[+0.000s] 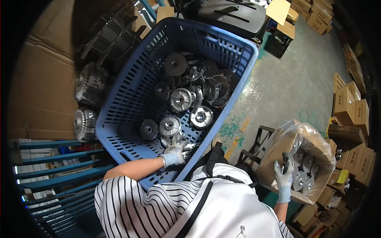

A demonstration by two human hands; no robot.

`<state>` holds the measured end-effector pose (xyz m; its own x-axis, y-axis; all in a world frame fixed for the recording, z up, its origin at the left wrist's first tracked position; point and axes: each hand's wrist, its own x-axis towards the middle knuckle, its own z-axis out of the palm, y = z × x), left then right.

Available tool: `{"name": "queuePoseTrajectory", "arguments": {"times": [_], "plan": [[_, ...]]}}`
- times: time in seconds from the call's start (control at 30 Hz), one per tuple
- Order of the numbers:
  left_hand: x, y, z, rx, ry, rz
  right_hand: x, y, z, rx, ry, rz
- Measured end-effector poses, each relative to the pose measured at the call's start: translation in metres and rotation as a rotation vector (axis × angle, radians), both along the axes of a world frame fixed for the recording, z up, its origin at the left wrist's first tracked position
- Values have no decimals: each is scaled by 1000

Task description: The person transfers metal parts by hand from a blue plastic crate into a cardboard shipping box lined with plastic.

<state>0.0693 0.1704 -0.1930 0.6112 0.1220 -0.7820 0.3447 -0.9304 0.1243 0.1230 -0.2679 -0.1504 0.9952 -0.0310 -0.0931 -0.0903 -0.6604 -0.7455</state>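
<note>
My left hand [173, 154], in a pale grey work glove, reaches down inside the blue plastic basket [217, 147]. Its fingers close at the edge of a round metal cover [181, 140], partly hidden by the hand. Just beyond lie a silver motor end cover [170, 125] and a darker one [149, 129]. My right hand [283, 176], gloved with dark fingertips, is held over the near side of a plastic-lined carton [274, 152]. Its thumb and fingers are apart, and nothing shows between them. Round metal parts [300, 180] lie in that carton.
Finned motor housings [90, 84] stand on cardboard left of the basket. Blue slats [59, 158] run along the lower left. A dark slotted surface [232, 16] adjoins the basket's far end. Stacked cartons [344, 104] line the right; concrete floor [291, 79] lies between.
</note>
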Motion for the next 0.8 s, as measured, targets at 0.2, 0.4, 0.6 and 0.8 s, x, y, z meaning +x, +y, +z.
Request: {"name": "queuePoseTrajectory", "arguments": {"times": [0.2, 0.4, 0.6, 0.8], "plan": [[-24, -4, -15, 60, -303, 136, 1, 3, 6, -25, -53, 44], [-16, 23, -23, -107, -304, -14, -16, -4, -5, 61, -121, -19], [-3, 69, 20, -607, -237, 742, -2, -4, 9, 55, -123, 3], [20, 83, 150, -963, -710, 1091, 16, 22, 29, 197, -52, -22]]}}
